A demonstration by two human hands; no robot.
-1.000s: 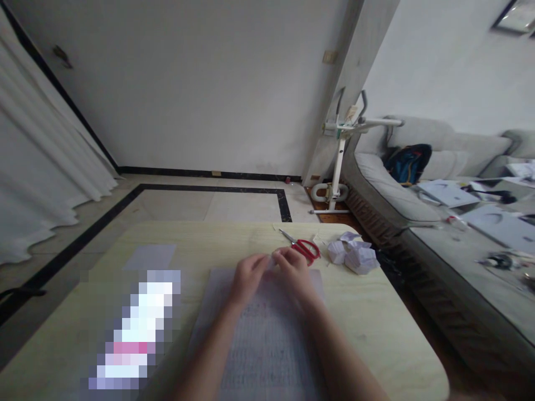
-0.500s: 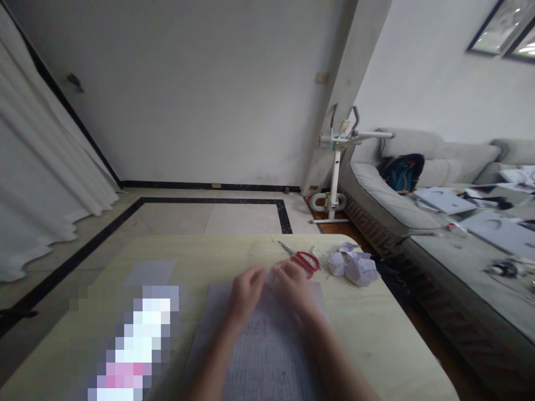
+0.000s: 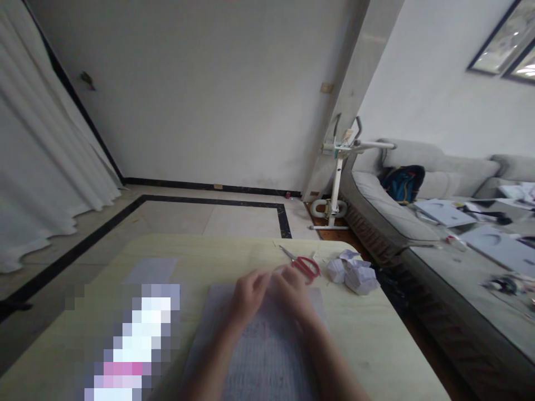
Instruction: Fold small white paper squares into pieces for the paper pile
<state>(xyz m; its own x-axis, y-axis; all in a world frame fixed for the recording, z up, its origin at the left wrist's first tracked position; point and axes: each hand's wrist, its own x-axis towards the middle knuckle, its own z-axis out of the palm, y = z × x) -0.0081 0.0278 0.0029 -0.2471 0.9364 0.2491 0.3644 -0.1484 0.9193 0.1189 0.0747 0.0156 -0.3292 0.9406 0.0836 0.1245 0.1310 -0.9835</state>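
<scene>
My left hand (image 3: pixel 249 292) and my right hand (image 3: pixel 289 287) meet above the far edge of a large printed paper sheet (image 3: pixel 267 356). The fingers of both are closed in a pinch. A small pale piece of paper (image 3: pixel 272 276) shows between the fingertips, blurred and mostly hidden, so its shape cannot be made out. Just beyond my right hand lie red-handled scissors (image 3: pixel 306 268), blades pointing away to the left. Crumpled or folded white paper (image 3: pixel 358 275) sits to the right of the scissors.
The pale wooden table (image 3: pixel 371 334) has rounded corners. At left lie a flat piece of paper (image 3: pixel 152 271) and a bright pixelated object (image 3: pixel 140 334). Past the table stand white exercise equipment (image 3: pixel 336 184) and a grey sofa (image 3: pixel 451 167) bearing a backpack (image 3: pixel 403 184).
The view has tilted up, so the table sits lower in the picture. Both hands stay pinched together over the sheet, with only slight finger movement.
</scene>
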